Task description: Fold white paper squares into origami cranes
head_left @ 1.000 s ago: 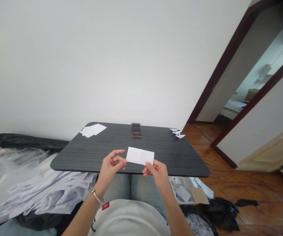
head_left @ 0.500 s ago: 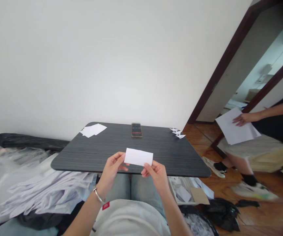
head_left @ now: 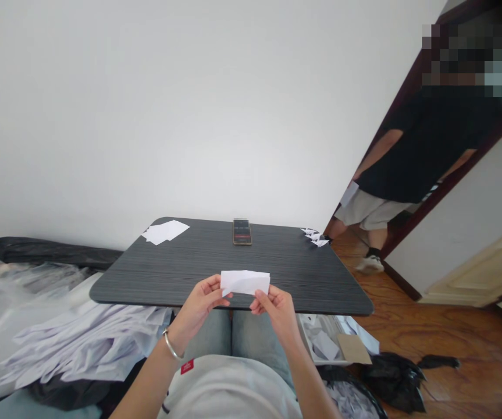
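Note:
I hold a small white paper between both hands, just above the near edge of a dark grey table. My left hand pinches the paper's left end; a silver bangle is on that wrist. My right hand pinches its right end. The paper is bent over lengthwise into a narrow strip.
A phone lies at the table's far middle, a stack of white slips at the far left, several small folded paper shapes at the far right. Heaped white paper lies on the left. Another person stands in the doorway at right.
The flat paper has been bent over into a narrower strip between my hands. A person carrying sheets crossed the right side and now stands in the doorway.

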Available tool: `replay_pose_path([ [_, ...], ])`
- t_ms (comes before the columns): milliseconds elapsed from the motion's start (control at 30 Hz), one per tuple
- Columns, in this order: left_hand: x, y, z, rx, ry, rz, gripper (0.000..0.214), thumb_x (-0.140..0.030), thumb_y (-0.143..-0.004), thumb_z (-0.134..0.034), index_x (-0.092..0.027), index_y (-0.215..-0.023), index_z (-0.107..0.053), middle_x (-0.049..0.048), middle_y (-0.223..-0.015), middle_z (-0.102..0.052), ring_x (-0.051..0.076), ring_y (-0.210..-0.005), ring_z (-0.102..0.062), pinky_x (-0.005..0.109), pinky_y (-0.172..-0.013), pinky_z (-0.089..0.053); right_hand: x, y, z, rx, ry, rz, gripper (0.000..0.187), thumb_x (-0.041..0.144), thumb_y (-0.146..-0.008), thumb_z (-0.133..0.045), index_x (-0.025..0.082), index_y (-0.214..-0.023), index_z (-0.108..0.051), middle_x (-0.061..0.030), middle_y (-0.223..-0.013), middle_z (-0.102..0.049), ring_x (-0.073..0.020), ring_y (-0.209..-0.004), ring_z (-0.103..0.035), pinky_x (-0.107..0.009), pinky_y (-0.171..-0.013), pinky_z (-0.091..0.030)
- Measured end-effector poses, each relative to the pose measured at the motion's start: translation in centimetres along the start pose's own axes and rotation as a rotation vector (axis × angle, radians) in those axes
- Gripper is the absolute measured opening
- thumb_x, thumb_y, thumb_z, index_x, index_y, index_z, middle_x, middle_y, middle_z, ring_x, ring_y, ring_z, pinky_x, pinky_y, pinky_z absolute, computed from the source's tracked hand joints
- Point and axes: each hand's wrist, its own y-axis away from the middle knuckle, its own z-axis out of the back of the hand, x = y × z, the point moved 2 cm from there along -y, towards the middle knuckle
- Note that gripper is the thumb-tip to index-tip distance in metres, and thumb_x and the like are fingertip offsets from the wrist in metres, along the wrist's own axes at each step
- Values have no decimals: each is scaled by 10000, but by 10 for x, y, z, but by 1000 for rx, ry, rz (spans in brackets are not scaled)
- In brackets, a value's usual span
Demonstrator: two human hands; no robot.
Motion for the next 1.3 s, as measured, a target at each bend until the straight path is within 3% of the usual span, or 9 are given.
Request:
replay_pose_path([
  [167, 2, -2, 0, -66, -133, -59, 338, -227, -629, -693, -112, -937, -618, 74, -855, -676, 154, -724, -609, 229, -631, -466, -5, -3, 0, 20, -13, 10, 298, 443, -708, -607, 146, -692, -624, -28, -558, -658, -113, -453, -588, -193, -438, -449],
  [333, 0, -3, 3, -129, -224, -121, 297, -253, -603, -704, -108, -848, -618, 80, -834, -677, 175, -722, -615, 261, -653, -469, -3, -3, 4, 21, -46, -3, 474, 587, -724, -485, 145, -796, -642, -37, -600, -655, -146, -505, -604, -213, -428, -459],
  [633, -1, -2, 1, -149, -264, -151, 227, -296, -655, -663, -120, -782, -594, 33, -715, -646, 133, -612, -575, 208, -546, -434, -3, -4, 4, 18, -66, -73, 284, 416, -678, -632, 149, -600, -575, 28, -502, -556, -95, -431, -448, -199, -430, -324],
  [733, -3, 0, -4, -117, -204, -123, 248, -296, -655, -667, -124, -819, -596, 46, -772, -662, 140, -648, -593, 212, -569, -444, -5, -5, 4, 3, -69, -78, 305, 413, -684, -627, 149, -554, -542, 42, -468, -506, -77, -408, -385, -191, -414, -274],
  [933, -1, 3, -11, 32, -89, -2, 419, -258, -643, -686, -133, -1020, -551, 88, -913, -672, 185, -737, -630, 273, -654, -477, -2, -2, 0, -19, -113, -77, 291, 418, -679, -627, 151, -587, -554, 30, -507, -524, -90, -440, -391, -205, -441, -287],
  [1067, 2, 2, -7, 24, -83, 3, 406, -258, -666, -673, -124, -1026, -540, 71, -827, -687, 174, -693, -631, 272, -660, -470, 1, 0, -4, -45, -129, -69, 319, 420, -676, -621, 165, -531, -493, 55, -458, -446, -82, -423, -338, -202, -430, -261],
  [1300, 2, 1, 2, -46, -141, -32, 345, -327, -715, -621, -108, -979, -581, 16, -629, -652, 108, -520, -547, 172, -482, -367, -3, 1, -8, -66, -136, -46, 343, 378, -711, -589, 169, -504, -412, 62, -479, -368, -76, -456, -304, -197, -450, -254],
])
